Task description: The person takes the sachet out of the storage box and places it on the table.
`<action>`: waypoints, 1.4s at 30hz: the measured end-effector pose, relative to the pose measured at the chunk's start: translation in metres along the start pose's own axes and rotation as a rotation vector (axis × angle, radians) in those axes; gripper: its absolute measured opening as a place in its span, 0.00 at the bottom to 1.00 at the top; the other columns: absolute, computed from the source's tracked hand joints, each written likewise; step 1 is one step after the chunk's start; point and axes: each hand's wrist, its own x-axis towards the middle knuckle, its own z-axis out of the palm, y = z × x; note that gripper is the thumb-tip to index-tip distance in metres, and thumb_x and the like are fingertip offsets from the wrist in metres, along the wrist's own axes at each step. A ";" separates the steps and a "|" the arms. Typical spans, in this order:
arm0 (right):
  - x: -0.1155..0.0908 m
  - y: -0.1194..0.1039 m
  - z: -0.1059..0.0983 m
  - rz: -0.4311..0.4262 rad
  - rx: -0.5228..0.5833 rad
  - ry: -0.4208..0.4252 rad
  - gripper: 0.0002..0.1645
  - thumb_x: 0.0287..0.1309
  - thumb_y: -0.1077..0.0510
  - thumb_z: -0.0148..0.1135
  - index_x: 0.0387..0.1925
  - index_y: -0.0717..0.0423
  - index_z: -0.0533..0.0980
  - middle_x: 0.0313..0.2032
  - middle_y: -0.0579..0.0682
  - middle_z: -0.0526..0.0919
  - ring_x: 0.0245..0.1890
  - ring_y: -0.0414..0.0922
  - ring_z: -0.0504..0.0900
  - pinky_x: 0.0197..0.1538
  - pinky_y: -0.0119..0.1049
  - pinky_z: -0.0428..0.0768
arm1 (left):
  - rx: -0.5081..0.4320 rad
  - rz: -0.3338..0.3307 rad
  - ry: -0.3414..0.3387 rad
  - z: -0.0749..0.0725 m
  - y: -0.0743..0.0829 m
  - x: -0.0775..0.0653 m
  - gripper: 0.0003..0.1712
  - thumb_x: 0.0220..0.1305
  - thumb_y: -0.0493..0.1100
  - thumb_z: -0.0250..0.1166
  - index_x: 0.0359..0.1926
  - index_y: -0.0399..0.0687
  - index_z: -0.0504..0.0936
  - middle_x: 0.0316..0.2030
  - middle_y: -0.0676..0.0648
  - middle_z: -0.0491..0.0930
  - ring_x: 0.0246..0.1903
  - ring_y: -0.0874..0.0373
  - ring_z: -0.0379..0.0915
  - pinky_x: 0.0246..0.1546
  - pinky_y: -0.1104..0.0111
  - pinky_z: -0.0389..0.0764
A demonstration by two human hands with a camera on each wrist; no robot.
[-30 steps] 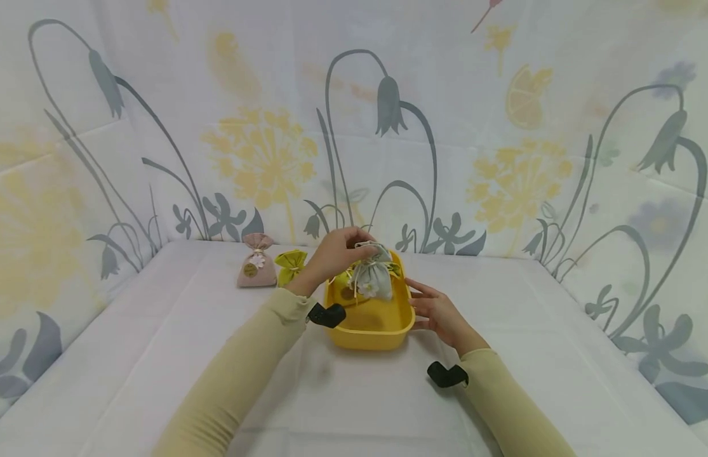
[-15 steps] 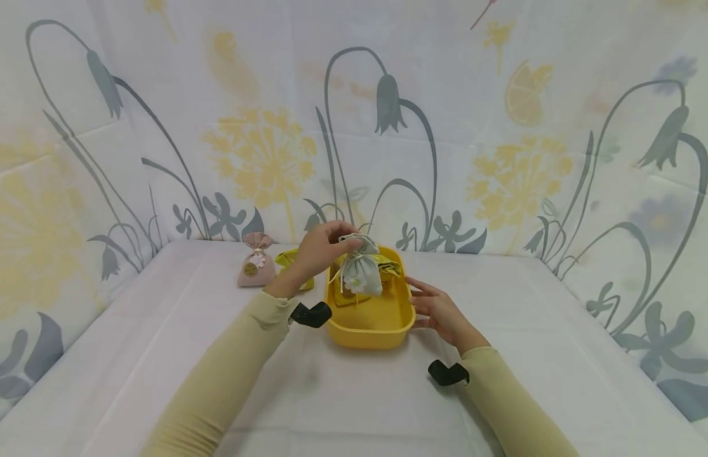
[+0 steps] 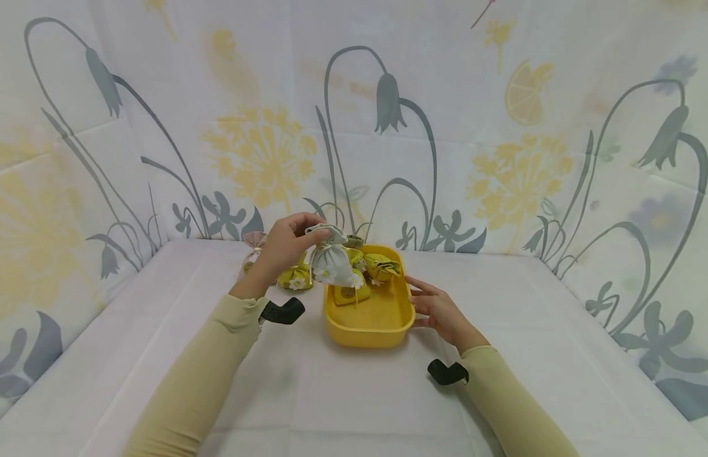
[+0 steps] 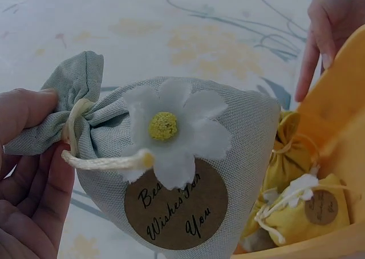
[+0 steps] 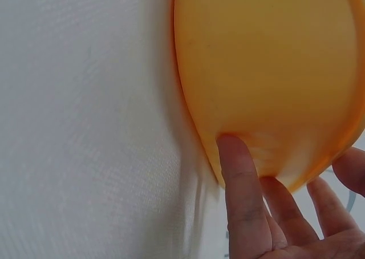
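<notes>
A pale grey-blue drawstring pouch (image 3: 333, 263) hangs from my left hand (image 3: 282, 251). In the left wrist view my thumb and fingers pinch its gathered neck, just beyond the cream cord. A white cloth flower (image 4: 199, 122) and a round brown label (image 4: 177, 207) reading "Best Wishes For You" decorate its side. It overlaps the left rim of a yellow plastic tub (image 3: 367, 338) in the head view. Against the tub's right wall rest the fairly straight fingers of my right hand (image 3: 442, 311). Several yellow pouches (image 3: 382, 266) lie inside the tub's far half.
Left of the tub, a yellow-green pouch (image 3: 294, 277) with a white flower sits on the white-covered table (image 3: 354, 400). Beside it a pink pouch (image 3: 254, 240) is partly hidden behind my left hand. A flower-printed cloth (image 3: 474, 158) hangs behind.
My left hand has carried the grey-blue pouch leftward from above the tub to its left rim, uncovering the yellow pouches inside. My right hand has stayed at the tub's side.
</notes>
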 end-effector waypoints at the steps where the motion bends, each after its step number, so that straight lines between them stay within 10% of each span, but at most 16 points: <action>1: 0.000 0.000 0.000 0.000 -0.002 0.002 0.32 0.64 0.62 0.48 0.70 0.52 0.57 0.65 0.64 0.59 0.54 0.56 0.74 0.46 0.45 0.78 | -0.002 -0.005 0.007 -0.002 0.000 -0.001 0.15 0.62 0.47 0.63 0.45 0.42 0.80 0.37 0.47 0.78 0.32 0.48 0.69 0.30 0.70 0.71; 29: -0.001 -0.001 0.001 -0.003 -0.006 -0.008 0.33 0.64 0.63 0.47 0.70 0.53 0.56 0.65 0.64 0.58 0.52 0.55 0.74 0.46 0.45 0.78 | 0.050 -0.089 0.086 -0.038 -0.054 -0.024 0.18 0.61 0.48 0.64 0.43 0.38 0.80 0.35 0.47 0.77 0.31 0.52 0.69 0.32 0.70 0.71; 42: -0.001 -0.002 0.001 -0.001 0.004 -0.013 0.33 0.64 0.63 0.46 0.70 0.53 0.55 0.65 0.64 0.57 0.53 0.55 0.74 0.46 0.45 0.78 | 0.112 -0.251 0.082 -0.044 -0.081 -0.032 0.21 0.61 0.49 0.64 0.47 0.37 0.78 0.42 0.44 0.76 0.39 0.55 0.67 0.38 0.69 0.70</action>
